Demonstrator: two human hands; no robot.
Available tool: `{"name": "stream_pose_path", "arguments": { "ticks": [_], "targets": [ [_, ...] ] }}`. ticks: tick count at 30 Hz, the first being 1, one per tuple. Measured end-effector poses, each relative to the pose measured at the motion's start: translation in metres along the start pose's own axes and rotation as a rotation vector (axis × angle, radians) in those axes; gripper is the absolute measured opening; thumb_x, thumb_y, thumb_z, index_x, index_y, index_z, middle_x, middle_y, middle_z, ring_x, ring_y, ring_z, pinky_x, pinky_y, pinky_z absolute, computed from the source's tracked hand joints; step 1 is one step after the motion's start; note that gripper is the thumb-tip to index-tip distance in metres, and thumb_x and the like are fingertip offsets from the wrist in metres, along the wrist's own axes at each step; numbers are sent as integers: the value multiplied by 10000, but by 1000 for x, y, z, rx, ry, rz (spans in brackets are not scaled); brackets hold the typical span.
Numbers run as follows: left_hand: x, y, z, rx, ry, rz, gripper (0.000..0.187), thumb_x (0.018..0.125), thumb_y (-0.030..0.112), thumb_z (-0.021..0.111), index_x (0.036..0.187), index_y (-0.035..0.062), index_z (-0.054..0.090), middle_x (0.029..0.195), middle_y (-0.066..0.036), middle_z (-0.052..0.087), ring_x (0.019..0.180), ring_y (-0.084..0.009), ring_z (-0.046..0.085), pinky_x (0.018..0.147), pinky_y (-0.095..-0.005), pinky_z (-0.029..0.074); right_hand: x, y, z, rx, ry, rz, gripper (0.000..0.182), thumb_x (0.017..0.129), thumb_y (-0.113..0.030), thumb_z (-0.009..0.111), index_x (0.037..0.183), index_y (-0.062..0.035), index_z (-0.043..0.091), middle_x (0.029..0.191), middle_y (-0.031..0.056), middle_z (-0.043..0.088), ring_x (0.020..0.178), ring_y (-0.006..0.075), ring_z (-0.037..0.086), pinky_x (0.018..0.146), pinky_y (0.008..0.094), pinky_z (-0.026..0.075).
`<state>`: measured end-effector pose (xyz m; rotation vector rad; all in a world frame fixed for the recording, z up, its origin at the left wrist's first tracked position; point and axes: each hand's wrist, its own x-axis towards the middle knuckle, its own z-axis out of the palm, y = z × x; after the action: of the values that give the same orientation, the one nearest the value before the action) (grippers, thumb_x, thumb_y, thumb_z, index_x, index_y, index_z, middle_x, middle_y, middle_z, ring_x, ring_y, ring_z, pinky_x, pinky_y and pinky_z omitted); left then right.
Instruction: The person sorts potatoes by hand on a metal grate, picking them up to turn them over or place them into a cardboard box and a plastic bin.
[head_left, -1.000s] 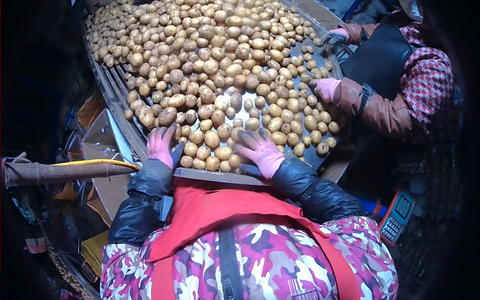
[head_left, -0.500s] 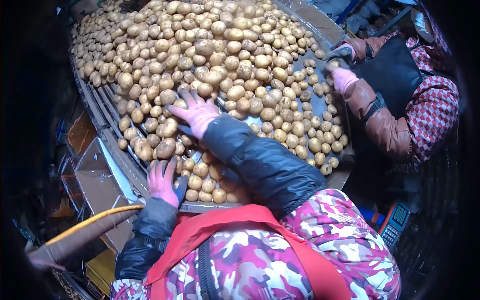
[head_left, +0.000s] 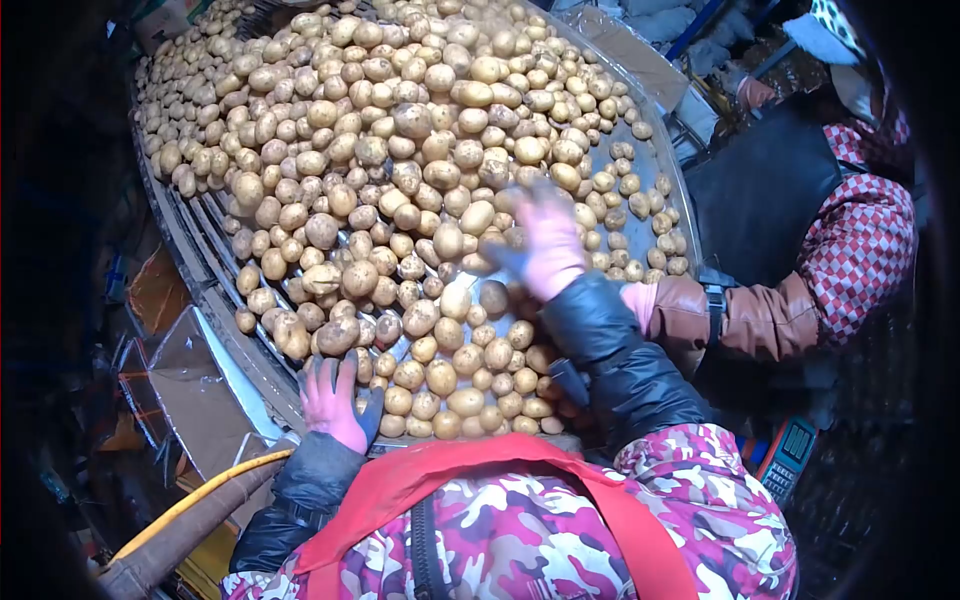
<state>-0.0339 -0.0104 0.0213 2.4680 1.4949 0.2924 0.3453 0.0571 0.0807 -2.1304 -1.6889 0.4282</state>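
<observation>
Potatoes [head_left: 340, 200] cover a large slatted sorting table [head_left: 190, 235] in a thick heap. My left hand [head_left: 335, 402], in a pink glove with dark fingers, rests at the table's near left edge. Its fingers are spread beside the nearest potatoes. My right hand [head_left: 552, 245], gloved alike and blurred by motion, reaches over the right-hand part of the heap. Its thumb stands apart from the fingers, and I see no potato gripped. Loose potatoes [head_left: 465, 385] lie between my hands near the front edge.
At the right stands a co-worker in a checked sleeve [head_left: 865, 245], whose pink glove [head_left: 640, 303] is partly behind my right forearm. A cardboard box [head_left: 205, 390] and a yellow-edged pipe [head_left: 205, 500] are at the left. An orange-edged calculator-like device [head_left: 788, 455] lies lower right.
My right hand has swept rightward across the potatoes, and more of them now lie near the front edge. My left hand has shifted slightly. The co-worker's arm has moved down toward my right forearm.
</observation>
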Motion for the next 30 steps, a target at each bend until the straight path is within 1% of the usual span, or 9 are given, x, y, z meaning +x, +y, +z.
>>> {"name": "stream_pose_path", "arguments": {
  "ticks": [1,5,7,11,18,22,25,27,30],
  "targets": [
    [1,1,-3,-8,-15,-7,707,831,315,806,1450,89,549,1372,-218,516,1361,-483,434,1122,-601,378,-9,36,15,-299,189,63,957,828,-565,779,1579,-104,405,1612,290,366,1486,447,374,1205,570,305],
    [5,4,-6,-3,-64,-37,706,838,342,795,1452,96,547,1386,-216,505,1373,-474,426,1118,-601,380,40,81,48,-193,212,318,1261,677,-726,816,1657,-179,241,1654,333,227,1538,495,220,1232,671,138],
    [7,7,-7,17,-84,-47,704,843,347,790,1455,101,545,1392,-217,501,1376,-470,425,1116,-605,379,73,69,64,-94,346,125,1231,702,-719,811,1663,-208,235,1664,337,201,1571,486,146,1235,687,105],
    [7,5,-7,9,-95,-45,667,872,407,751,1434,111,548,1408,-214,484,1382,-469,413,1118,-646,353,126,-28,39,-334,-21,114,1092,749,-702,787,1635,-260,327,1732,171,192,1583,478,129,1225,728,115],
    [11,9,-15,-8,-12,-6,624,865,368,765,1395,99,577,1353,-211,522,1357,-460,450,1106,-600,380,130,-43,76,-290,101,-96,1012,816,-722,710,1619,-221,353,1715,215,188,1579,442,179,1180,777,171],
    [9,8,-15,-41,-27,-27,620,866,356,760,1400,98,579,1357,-198,523,1349,-442,458,1141,-606,350,111,-5,62,-254,43,-177,938,838,-566,761,1618,-230,362,1696,176,280,1583,401,201,1228,719,120],
    [7,10,-17,-35,8,-19,618,870,351,756,1403,92,578,1354,-197,527,1349,-441,457,1142,-605,348,86,19,37,-217,-14,-57,756,873,-405,730,1559,-223,470,1575,122,499,1557,395,263,1230,656,240],
    [6,7,-13,-26,42,19,613,874,342,753,1405,89,577,1347,-199,533,1349,-442,457,1131,-608,353,80,40,39,-304,-107,67,708,863,-349,753,1503,-151,523,1419,149,610,1411,364,483,1150,477,423],
    [4,5,-9,-20,42,19,622,872,343,752,1411,88,574,1347,-201,531,1349,-445,454,1116,-611,364,76,26,26,-402,-45,104,568,871,-438,725,1358,-155,647,1315,174,669,1251,395,615,1056,501,493]
  ]
}}
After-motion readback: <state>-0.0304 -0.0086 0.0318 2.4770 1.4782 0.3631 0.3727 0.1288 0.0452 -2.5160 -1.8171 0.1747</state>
